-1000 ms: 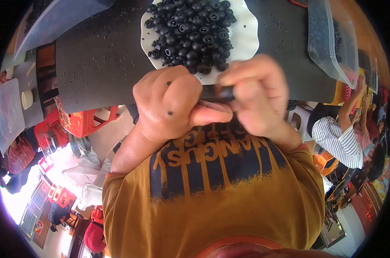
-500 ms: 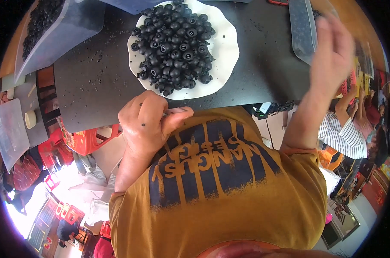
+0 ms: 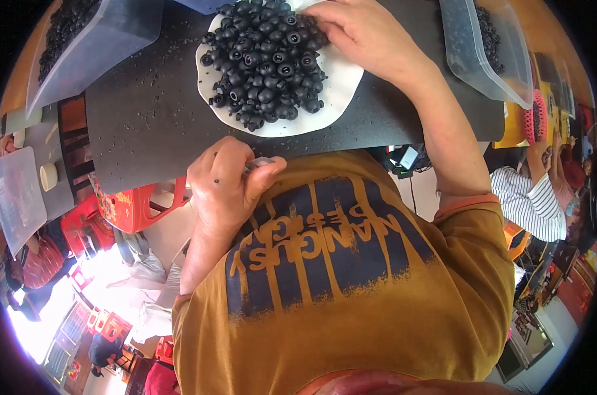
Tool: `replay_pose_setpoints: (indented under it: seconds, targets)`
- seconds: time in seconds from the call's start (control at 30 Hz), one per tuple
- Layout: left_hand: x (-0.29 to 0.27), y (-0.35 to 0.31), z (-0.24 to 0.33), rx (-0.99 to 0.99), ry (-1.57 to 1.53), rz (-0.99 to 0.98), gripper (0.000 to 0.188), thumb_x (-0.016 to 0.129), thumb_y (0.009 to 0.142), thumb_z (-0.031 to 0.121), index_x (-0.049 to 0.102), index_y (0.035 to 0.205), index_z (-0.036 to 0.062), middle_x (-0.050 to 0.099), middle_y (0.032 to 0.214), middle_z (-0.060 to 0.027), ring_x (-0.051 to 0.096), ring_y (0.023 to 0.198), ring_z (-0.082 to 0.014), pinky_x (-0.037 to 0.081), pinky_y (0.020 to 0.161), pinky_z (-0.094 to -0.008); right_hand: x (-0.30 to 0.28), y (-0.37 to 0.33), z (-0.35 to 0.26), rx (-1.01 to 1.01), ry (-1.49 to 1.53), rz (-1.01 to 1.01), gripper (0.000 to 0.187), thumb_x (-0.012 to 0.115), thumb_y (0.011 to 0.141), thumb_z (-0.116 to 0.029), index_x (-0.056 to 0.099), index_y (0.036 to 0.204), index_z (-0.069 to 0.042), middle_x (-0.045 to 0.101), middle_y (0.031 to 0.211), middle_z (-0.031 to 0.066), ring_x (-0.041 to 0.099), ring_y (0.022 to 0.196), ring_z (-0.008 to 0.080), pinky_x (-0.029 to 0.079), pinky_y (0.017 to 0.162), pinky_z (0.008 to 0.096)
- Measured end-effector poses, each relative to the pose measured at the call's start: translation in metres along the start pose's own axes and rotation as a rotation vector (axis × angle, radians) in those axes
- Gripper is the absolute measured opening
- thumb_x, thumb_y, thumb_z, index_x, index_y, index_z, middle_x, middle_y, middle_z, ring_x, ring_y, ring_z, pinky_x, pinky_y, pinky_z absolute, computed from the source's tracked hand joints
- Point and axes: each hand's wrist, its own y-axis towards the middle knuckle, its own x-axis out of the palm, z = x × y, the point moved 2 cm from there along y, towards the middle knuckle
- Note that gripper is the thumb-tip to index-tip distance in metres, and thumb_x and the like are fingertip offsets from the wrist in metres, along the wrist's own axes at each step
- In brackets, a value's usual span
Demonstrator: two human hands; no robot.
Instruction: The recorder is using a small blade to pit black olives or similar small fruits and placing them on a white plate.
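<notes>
Heaped on the white plate [image 3: 343, 92] at top centre, the black round pieces [image 3: 262, 72] lie left of the nearer right hand [image 3: 367, 33], its curled fingers touching them, grip unclear; lower left, the left hand [image 3: 223, 172] is closed, contents unclear.

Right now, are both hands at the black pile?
No, only the right hand is at the black pile; the left hand is apart from it, nearer the shirt.
</notes>
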Motion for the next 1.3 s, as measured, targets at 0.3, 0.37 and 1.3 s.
replay_pose_setpoints:
  seconds: [0.3,0.37,1.3]
  targets:
    - [-0.001,-0.009,0.006,-0.027,0.012,-0.007,0.042,0.069,0.071,0.037,0.046,0.061,0.0039,0.046,0.054,-0.0079,0.047,0.046,-0.0264,0.037,0.041,-0.033,-0.007,-0.006,0.001,0.092,0.181,-0.107,0.022,0.051,0.075,-0.002,0.057,0.096,0.002,0.051,0.098,0.0158,0.049,0.092,0.0303,0.04,0.081,0.0357]
    - [0.0,-0.012,0.008,-0.03,0.015,-0.017,0.041,0.068,0.071,0.037,0.046,0.061,0.0039,0.046,0.055,-0.0081,0.048,0.047,-0.0268,0.037,0.042,-0.0333,-0.007,-0.007,0.0,0.102,0.229,-0.093,0.022,0.051,0.076,-0.002,0.057,0.097,0.002,0.051,0.099,0.0159,0.049,0.093,0.0301,0.04,0.081,0.0356]
    - [0.023,0.002,-0.011,-0.054,-0.088,0.009,0.042,0.072,0.069,0.035,0.045,0.062,0.0039,0.044,0.053,-0.0075,0.044,0.043,-0.024,0.036,0.04,-0.0311,-0.004,-0.005,0.009,0.183,0.264,-0.096,0.017,0.057,0.074,-0.005,0.058,0.091,0.001,0.044,0.116,0.0198,0.043,0.107,0.0343,0.036,0.09,0.0382]
